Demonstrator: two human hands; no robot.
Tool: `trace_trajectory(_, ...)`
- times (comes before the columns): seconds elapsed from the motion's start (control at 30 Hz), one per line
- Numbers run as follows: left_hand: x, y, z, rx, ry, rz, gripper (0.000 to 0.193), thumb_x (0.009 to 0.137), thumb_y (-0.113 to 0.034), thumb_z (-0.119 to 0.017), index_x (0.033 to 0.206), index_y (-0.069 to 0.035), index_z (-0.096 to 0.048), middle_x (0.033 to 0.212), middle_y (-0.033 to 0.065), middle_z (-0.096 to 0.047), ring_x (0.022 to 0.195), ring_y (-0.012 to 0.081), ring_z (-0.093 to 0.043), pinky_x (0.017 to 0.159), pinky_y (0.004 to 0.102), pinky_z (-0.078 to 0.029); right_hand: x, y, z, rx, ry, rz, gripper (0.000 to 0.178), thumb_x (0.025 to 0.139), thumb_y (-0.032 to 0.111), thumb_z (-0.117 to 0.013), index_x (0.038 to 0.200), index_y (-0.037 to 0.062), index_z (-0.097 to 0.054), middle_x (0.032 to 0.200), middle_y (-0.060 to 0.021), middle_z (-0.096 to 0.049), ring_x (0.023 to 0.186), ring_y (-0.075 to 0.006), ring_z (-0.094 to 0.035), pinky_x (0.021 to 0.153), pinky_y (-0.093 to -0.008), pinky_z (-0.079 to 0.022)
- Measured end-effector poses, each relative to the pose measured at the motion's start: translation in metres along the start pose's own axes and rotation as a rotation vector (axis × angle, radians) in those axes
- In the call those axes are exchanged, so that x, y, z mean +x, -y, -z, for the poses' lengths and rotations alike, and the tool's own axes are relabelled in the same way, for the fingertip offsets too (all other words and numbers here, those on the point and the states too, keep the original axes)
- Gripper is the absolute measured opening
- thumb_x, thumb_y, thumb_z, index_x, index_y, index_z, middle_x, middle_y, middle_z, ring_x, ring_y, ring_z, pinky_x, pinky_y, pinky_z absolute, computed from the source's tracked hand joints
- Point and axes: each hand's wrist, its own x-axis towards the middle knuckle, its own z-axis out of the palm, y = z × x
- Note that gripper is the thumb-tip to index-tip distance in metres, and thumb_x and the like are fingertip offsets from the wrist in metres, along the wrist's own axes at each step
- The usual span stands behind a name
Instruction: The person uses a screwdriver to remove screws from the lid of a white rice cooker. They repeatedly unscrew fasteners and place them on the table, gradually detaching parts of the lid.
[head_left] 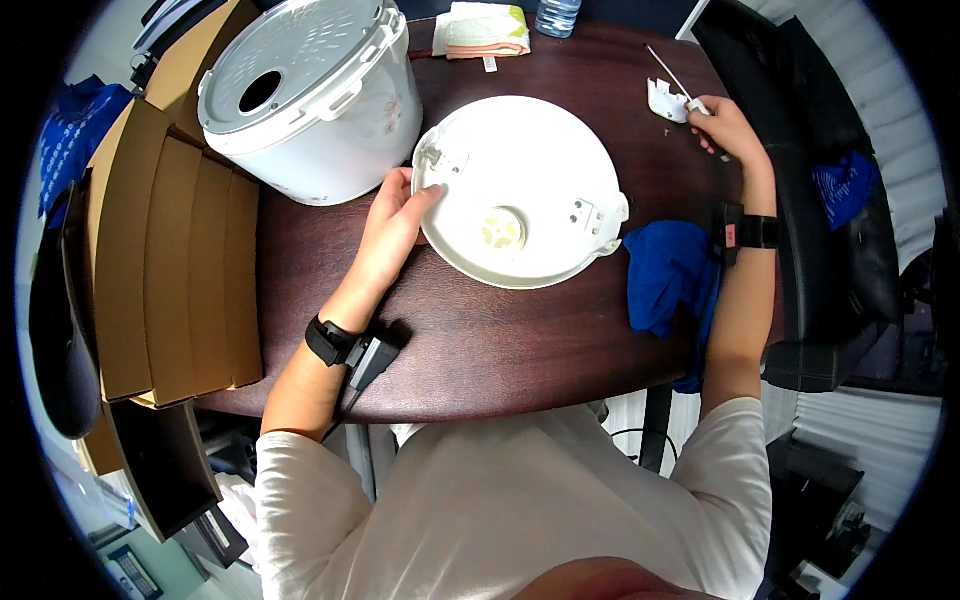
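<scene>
A round white rice cooker lid cover (545, 150) lies on the dark wooden table, its hollow side facing up. My left hand (390, 225) grips its left rim, thumb over the edge and fingers tucked beneath, partly hidden. Farther right, my right hand (727, 132) is closed around the handle of a screwdriver (676, 75), whose thin shaft points away and to the left. Close by that hand lies a small white plastic piece (662, 102). The white rice cooker (345, 150), with a grey top plate and a dark round hole, stands at the far left of the cover.
A blue cloth (665, 275) hangs over the table's right front edge beside my right forearm. Cardboard boxes (180, 270) line the left side. Folded towels (483, 32) and a water bottle (557, 17) are at the back. A black sofa (815, 200) stands right of the table.
</scene>
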Motion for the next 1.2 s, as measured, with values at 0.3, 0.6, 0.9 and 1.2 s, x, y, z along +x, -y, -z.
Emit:
trace_trajectory(0.3,0.001,0.002,0.002,-0.080,0.032,-0.155,0.041,0.086,-0.013,-0.055,0.124,-0.003,-0.043,0.111,0.0091,-0.055,0.098,0.0132,-0.056,0.079,0.0252,-0.047,-0.086,0.120,-0.013,-0.115,0.252,0.180,0.031,0.088,0.013,-0.060,0.119,0.0086,-0.058,0.080,0.0005,-0.058,0.057,-0.0055,-0.052,0.044,-0.0186,-0.042)
trace_trajectory(0.6,0.004,0.008,0.008,-0.098,0.099,-0.100,0.035,0.089,-0.020,-0.055,0.117,-0.002,-0.047,0.099,0.0038,-0.058,0.084,0.0099,-0.058,0.076,0.0214,-0.047,-0.110,0.150,-0.058,-0.313,0.498,0.424,0.031,0.082,0.010,-0.067,0.112,0.0045,-0.062,0.082,-0.0115,-0.066,0.064,-0.0176,-0.061,0.061,-0.0295,-0.049)
trace_trajectory(0.9,-0.001,0.004,0.004,-0.040,0.236,-0.167,0.032,0.089,-0.016,-0.057,0.115,0.003,-0.059,0.097,0.0063,-0.067,0.085,0.0087,-0.061,0.076,0.0207,-0.048,-0.121,0.154,-0.066,-0.350,0.579,0.457,0.029,0.082,0.016,-0.065,0.108,0.0049,-0.062,0.079,-0.0173,-0.066,0.069,-0.0251,-0.065,0.064,-0.0314,-0.049)
trace_trajectory(1.2,0.007,0.019,0.000,-0.127,0.008,-0.245,0.028,0.091,-0.012,-0.054,0.115,0.003,-0.056,0.092,0.0042,-0.065,0.078,0.0079,-0.060,0.071,0.0222,-0.049,-0.133,0.157,-0.075,-0.345,0.478,0.562,0.028,0.083,0.018,-0.064,0.109,0.0060,-0.061,0.079,-0.0159,-0.065,0.067,-0.0268,-0.063,0.064,-0.0341,-0.047)
